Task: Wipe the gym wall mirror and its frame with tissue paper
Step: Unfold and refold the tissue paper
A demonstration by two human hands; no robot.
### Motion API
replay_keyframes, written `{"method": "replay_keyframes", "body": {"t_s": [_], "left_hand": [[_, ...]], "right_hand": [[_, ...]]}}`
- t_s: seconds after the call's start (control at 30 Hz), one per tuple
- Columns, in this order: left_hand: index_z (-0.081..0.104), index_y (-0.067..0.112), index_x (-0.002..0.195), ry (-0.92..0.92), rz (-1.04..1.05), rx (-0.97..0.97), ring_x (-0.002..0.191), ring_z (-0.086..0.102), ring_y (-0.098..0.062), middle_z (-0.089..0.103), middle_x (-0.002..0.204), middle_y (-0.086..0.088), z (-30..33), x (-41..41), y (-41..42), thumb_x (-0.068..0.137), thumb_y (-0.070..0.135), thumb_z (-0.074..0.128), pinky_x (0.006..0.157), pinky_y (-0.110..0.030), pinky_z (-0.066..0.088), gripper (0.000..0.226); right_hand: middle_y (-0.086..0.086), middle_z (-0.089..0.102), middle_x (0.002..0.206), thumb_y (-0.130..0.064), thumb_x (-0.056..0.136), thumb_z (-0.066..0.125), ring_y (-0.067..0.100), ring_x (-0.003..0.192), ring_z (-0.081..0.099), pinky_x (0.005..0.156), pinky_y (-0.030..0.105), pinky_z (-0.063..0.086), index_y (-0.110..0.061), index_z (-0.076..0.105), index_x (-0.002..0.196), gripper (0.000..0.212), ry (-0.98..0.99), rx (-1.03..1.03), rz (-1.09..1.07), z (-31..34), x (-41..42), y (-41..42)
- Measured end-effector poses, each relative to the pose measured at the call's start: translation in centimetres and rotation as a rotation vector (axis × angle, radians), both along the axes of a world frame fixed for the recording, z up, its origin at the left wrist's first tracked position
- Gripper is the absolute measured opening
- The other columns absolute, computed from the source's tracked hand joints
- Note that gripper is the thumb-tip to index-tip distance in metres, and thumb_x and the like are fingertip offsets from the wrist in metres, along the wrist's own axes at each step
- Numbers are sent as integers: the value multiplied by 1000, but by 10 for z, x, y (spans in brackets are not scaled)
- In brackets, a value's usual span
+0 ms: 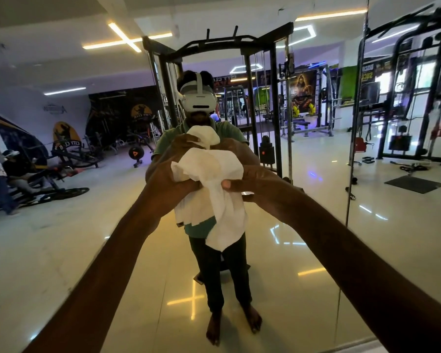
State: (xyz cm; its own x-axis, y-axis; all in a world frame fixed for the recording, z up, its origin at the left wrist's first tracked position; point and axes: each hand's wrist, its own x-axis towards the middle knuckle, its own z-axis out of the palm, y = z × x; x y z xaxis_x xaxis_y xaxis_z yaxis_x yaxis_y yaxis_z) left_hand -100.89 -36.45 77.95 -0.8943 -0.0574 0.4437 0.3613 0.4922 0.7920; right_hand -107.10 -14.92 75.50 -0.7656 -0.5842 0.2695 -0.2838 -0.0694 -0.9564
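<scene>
White tissue paper (209, 171), soft, light and tear-prone, is bunched before the mirror (316, 200); left hand (168, 184) and right hand (250, 182) each clamp it; best wadded thick, pressed flat.

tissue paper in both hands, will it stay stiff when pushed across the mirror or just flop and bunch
The tissue paper looks floppy: it crumples between the left hand and right hand, and its lower part hangs limp. It probably bunches when pushed on the mirror. It seems light and may tear.
</scene>
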Motion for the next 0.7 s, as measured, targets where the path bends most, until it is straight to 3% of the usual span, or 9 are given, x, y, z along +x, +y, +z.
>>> {"method": "replay_keyframes", "body": {"t_s": [0.1,0.17,0.23,0.33,0.43,0.5,0.53,0.6,0.7], "left_hand": [[64,14,133,-96,17,71,116,65,-29,70,123,-10,-3,-4,-9,68,38,82,101,-52,54,72],[64,14,132,-139,-17,156,114,66,-30,72,120,-9,-5,-7,-15,68,31,80,89,-43,59,68],[63,16,134,-179,-45,243,113,67,-31,73,117,-6,-7,-8,-18,71,19,83,78,-33,58,66],[64,17,133,-237,-54,289,111,68,-35,73,118,-10,-9,-8,-20,64,27,85,84,-46,58,72],[63,16,130,-196,-71,365,103,70,-27,74,115,-9,-7,-6,-18,64,37,76,78,-37,56,71],[64,18,117,-188,-54,420,88,73,-16,76,102,-4,-9,-9,-18,56,42,88,66,-27,56,70],[65,18,110,-202,-54,428,81,73,-14,76,94,-1,-12,-10,-20,58,43,92,62,-25,57,63],[68,14,104,-230,-90,427,84,69,-24,74,93,-4,-19,-9,-20,88,28,72,69,-28,56,22],[69,13,108,-278,-176,424,85,71,-22,75,95,-5,-32,-6,-14,106,18,47,77,-31,58,23]], "right_hand": [[2,70,120,-13,90,72,19,111,70,94,32,60,-13,66,123,34,120,-50,-58,1,-1,-3],[10,70,127,-12,91,72,27,115,70,98,39,60,-3,64,132,42,116,-105,-91,1,0,-7],[10,70,124,-7,96,68,25,110,72,96,39,60,3,63,131,37,153,-117,-143,2,0,-10],[8,72,108,-10,96,67,17,96,72,87,31,61,5,67,120,29,194,-55,-149,2,-4,-15],[12,72,121,-25,87,72,24,108,72,90,33,62,-1,67,124,45,3,-175,-96,3,-8,-17],[10,69,127,-26,90,72,27,116,67,93,37,62,-9,68,122,37,-33,-233,-156,5,-8,-18],[9,68,126,-25,93,72,28,117,66,94,39,61,-10,68,120,31,5,-219,-225,7,-9,-19],[10,70,119,-27,97,71,28,112,68,93,43,59,-7,69,115,27,139,-164,-385,9,-12,-23],[8,73,99,-31,99,72,27,96,70,85,43,58,-11,71,102,21,358,-102,-542,13,-12,-28]]}}
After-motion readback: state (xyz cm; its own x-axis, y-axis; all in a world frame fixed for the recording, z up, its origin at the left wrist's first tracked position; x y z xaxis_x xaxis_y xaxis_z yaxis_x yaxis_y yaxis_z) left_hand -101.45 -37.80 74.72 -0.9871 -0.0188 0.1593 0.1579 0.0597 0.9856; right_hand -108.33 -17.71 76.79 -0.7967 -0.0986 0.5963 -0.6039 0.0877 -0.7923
